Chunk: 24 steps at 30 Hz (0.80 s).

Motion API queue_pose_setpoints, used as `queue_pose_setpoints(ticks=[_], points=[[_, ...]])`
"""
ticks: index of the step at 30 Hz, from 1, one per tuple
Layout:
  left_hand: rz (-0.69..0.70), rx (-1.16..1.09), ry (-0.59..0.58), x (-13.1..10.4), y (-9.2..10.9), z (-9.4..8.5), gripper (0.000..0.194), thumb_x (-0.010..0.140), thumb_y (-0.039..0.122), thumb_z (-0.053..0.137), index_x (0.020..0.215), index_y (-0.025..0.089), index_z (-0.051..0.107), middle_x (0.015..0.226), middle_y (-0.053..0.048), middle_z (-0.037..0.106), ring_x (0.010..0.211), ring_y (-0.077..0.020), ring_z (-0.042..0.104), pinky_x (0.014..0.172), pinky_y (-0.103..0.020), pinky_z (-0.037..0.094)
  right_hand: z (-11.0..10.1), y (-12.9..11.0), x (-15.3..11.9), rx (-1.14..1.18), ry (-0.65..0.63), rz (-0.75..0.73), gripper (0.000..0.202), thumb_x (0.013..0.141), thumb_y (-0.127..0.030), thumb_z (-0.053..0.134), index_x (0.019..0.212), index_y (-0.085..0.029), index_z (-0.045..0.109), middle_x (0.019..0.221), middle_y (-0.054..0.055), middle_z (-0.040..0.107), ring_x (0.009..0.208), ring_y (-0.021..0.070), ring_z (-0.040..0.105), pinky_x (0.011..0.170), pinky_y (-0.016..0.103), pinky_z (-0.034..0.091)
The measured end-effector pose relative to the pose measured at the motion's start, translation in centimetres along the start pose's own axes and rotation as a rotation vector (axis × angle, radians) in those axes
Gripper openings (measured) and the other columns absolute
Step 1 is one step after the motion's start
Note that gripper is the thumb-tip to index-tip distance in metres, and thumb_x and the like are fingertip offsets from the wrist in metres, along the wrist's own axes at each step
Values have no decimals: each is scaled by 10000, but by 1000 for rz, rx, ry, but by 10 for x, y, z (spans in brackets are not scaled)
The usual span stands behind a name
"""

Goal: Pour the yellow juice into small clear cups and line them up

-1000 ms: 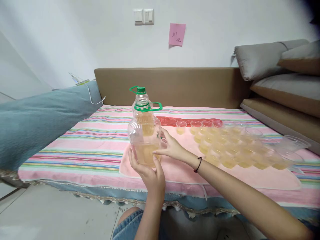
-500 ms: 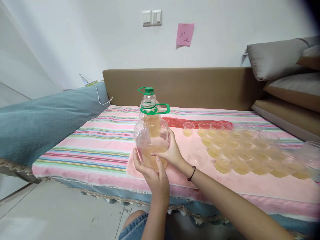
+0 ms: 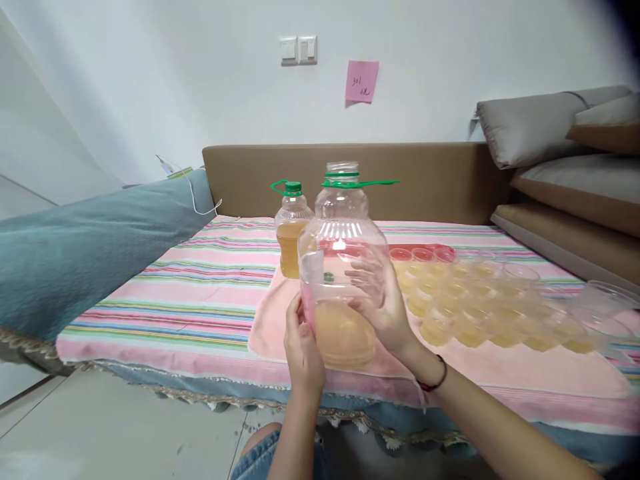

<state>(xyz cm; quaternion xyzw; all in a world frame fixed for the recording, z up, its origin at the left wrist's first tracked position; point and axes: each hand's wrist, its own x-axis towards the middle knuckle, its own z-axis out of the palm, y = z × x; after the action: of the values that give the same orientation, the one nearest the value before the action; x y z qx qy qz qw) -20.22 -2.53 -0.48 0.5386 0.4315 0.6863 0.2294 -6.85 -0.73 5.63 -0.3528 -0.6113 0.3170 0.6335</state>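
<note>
Between my two hands is a large clear plastic bottle, uncapped and close to upright, with a green ring handle and yellowish liquid in its lower part. My left hand is closed against its lower left side. From the right, my right hand wraps round the body, its fingers seen through the clear plastic. A second bottle with a green cap stands behind to the left, fuller of amber liquid. To the right, clear plastic cups holding yellow liquid stand in close rows on a pink cloth.
A red plastic bag lies behind the cups. The striped sheet covers the bed, with a brown headboard at the back. Grey and brown cushions are stacked at right; a blue padded armrest borders the left.
The open bottle has come closer and to the right, both hands moving with it. It no longer overlaps most of the capped bottle behind. The view has shifted slightly.
</note>
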Motion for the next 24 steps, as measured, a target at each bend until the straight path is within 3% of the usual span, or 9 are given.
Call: queue_pose_setpoints(ticks=[7,11,15,21,24], points=[[-120,-263,-473,-13,13,19,664,868,647,349,1352,206,459,1330,-120,556,1249,-265,499,1053,-416,391,-76,-25,-36,-63,-46,144,806,707,-578,711,1380,-320,353,1248,103,562,1129,311,584,995,541,458],[-300,-421,-754,-23,24,33,705,733,711,521,1204,190,588,1166,-117,653,1095,-289,600,930,-407,479,-120,-31,-66,-82,-74,289,821,695,-607,700,1394,-314,384,1335,117,552,1268,346,486,1072,581,357],[-504,-632,-1030,-40,22,50,790,610,591,745,1262,199,532,1080,-95,676,960,-266,647,861,-389,493,-159,-41,-96,-72,-72,441,773,713,-627,652,1397,-366,405,1455,88,467,1335,350,413,1070,564,371],[-612,-767,-1203,-66,17,81,781,586,500,803,1256,197,541,1179,-113,633,1102,-293,584,957,-432,426,-205,-51,-124,-201,-24,567,663,755,-588,595,1379,-439,428,1536,-4,334,1408,291,250,1120,469,322],[-694,-836,-1225,-76,18,95,865,543,399,854,1306,232,483,1206,-99,608,1124,-276,567,935,-405,438,-221,-53,-128,-311,-45,621,628,776,-570,574,1376,-468,418,1544,-31,304,1418,268,208,1126,446,296]])
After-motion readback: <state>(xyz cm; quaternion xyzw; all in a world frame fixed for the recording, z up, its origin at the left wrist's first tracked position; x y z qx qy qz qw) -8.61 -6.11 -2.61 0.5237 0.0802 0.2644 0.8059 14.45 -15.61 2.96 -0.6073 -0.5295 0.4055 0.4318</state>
